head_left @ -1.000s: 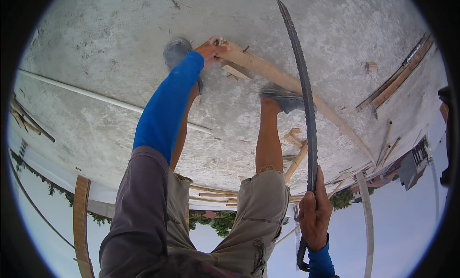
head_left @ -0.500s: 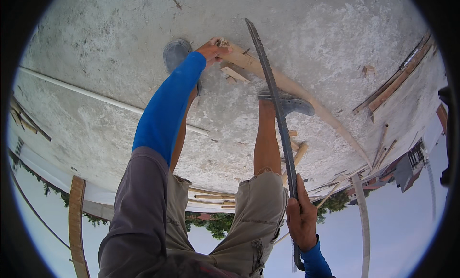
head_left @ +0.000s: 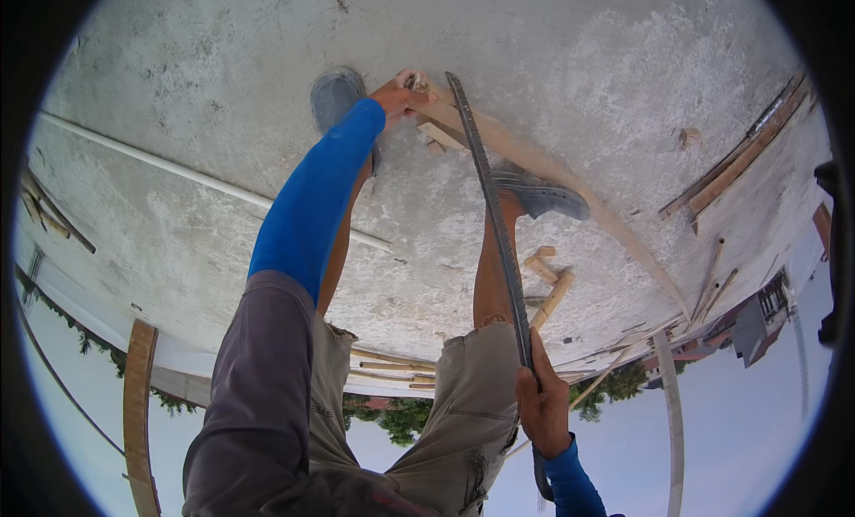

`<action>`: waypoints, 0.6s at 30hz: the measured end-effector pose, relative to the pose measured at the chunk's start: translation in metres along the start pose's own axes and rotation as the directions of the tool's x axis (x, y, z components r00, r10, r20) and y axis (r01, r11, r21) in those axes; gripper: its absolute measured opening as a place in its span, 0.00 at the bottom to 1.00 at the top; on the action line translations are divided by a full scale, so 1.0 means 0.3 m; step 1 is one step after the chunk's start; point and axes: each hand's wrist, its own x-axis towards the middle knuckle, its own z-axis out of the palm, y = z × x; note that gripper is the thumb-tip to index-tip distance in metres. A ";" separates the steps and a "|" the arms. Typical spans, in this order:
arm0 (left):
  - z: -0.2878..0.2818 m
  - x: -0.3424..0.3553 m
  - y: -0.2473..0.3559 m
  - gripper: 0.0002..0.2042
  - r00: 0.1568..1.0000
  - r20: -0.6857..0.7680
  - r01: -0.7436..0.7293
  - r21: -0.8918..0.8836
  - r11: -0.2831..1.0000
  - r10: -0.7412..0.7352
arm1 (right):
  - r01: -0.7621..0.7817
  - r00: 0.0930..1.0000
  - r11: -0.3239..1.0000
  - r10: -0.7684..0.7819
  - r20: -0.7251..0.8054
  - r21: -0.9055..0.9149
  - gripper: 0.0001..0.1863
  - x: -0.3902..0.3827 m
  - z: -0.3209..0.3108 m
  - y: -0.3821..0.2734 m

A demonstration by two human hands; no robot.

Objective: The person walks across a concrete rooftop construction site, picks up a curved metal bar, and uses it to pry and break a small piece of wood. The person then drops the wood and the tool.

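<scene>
A long wooden plank point(head_left: 552, 168) runs from my left hand across the concrete, under my right shoe, and away to the right. My left hand point(head_left: 403, 96) is closed around its left end. My right hand point(head_left: 544, 399), low on the right, grips a long dark ribbed steel crowbar point(head_left: 492, 196) with a bent near end. The bar's far end crosses over the plank a little right of my left hand; whether they touch, I cannot tell. Short wood offcuts point(head_left: 443, 136) lie beside the plank, near my left hand.
Grey shoes point(head_left: 337, 98) are on my feet. A white pipe point(head_left: 169, 165) lies on the floor at left. Nailed wood pieces point(head_left: 552, 290) are beside my right leg. Boards point(head_left: 748, 156) lie at far right, and more wood strips point(head_left: 53, 216) at far left.
My right hand has shifted slightly left. The crowbar's far tip has come down and left, closer to the plank's held end. My left hand keeps its hold on the plank.
</scene>
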 end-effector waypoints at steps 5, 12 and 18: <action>0.022 0.035 0.015 0.39 0.997 -0.061 0.034 -0.060 0.998 -0.037 | 0.061 0.960 0.967 0.012 -0.280 0.249 0.30 -0.060 -0.051 -0.049; 0.017 0.017 0.012 0.40 0.999 -0.038 0.022 -0.048 0.999 -0.024 | 0.188 0.964 0.981 -0.192 -0.187 -0.036 0.28 0.034 0.001 0.041; 0.027 0.003 0.008 0.40 0.995 -0.086 0.045 -0.027 0.999 -0.047 | 0.044 0.987 0.994 -0.027 -0.158 0.103 0.29 -0.020 0.000 0.082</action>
